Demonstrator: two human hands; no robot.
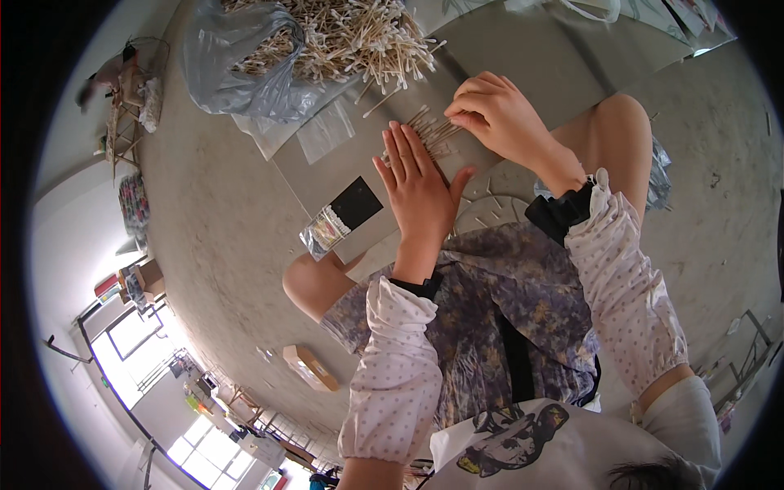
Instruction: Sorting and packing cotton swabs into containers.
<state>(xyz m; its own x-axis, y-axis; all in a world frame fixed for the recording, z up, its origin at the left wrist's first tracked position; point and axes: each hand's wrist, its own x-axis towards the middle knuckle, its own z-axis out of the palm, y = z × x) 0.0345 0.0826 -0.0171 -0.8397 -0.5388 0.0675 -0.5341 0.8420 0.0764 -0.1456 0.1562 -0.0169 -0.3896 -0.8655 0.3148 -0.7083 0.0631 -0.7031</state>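
My left hand (420, 184) lies flat, fingers straight and together, pressed on a small row of cotton swabs (433, 131) on a grey board (343, 167). My right hand (494, 114) is curled with its fingertips on the far end of the same row of swabs. A big heap of loose cotton swabs (351, 37) lies beyond, spilling out of a grey plastic bag (237, 69). Both forearms wear dotted white sleeve covers.
A black-and-silver packet (343, 216) lies on the board's near-left corner, and a clear plastic sheet (327, 131) sits further up. My bare knees flank the board on the concrete floor. A small cardboard box (310, 367) lies behind me, with shelves and windows beyond.
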